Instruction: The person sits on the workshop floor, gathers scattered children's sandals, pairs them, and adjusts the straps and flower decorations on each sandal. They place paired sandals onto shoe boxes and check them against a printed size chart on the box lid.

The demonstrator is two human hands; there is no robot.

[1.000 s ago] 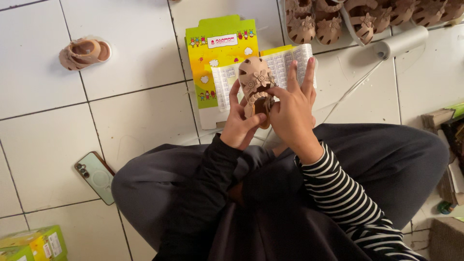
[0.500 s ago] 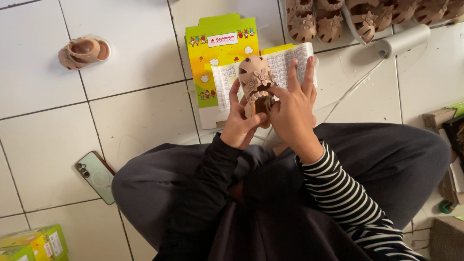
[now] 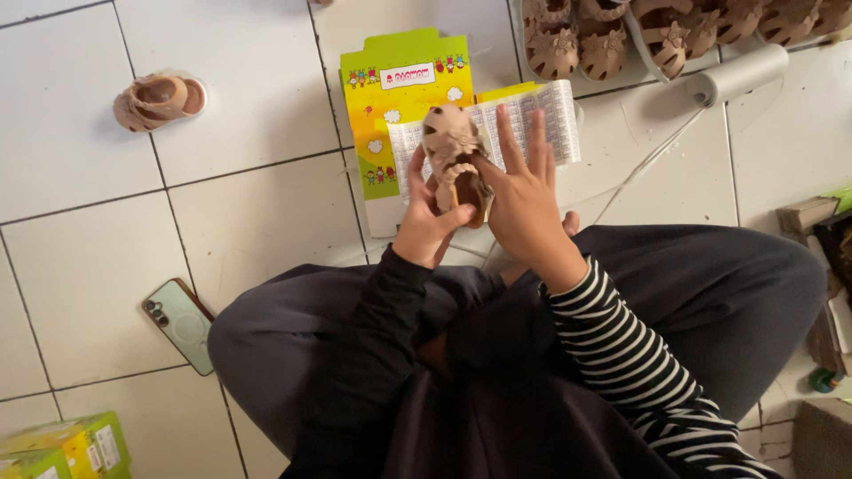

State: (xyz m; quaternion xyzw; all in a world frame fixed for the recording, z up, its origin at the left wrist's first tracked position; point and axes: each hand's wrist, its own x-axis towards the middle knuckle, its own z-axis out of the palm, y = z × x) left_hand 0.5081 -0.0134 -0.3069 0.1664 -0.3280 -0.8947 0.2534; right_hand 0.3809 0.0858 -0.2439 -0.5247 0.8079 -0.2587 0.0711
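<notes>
1. A single tan sandal [image 3: 158,99] is lying on its side on the white tiled floor [image 3: 80,257] at far left, well apart from me.
2. A phone [image 3: 180,325] in a pale green case is resting face down on the tiles, just beside my left knee.
3. My left hand [image 3: 429,223] is gripping the small tan sandal [image 3: 454,158] from below, fingers and thumb clamped around its sole, holding it up above my lap.
4. Behind the sandal, a yellow-green shoe box [image 3: 397,115] is lying open on the floor.
5. My right hand [image 3: 524,200] is pressing its palm against the sandal's right side, fingers spread straight and not curled around it.
6. More tan sandals [image 3: 603,44] are sitting in a row at upper right, near a white roll [image 3: 741,75].
</notes>
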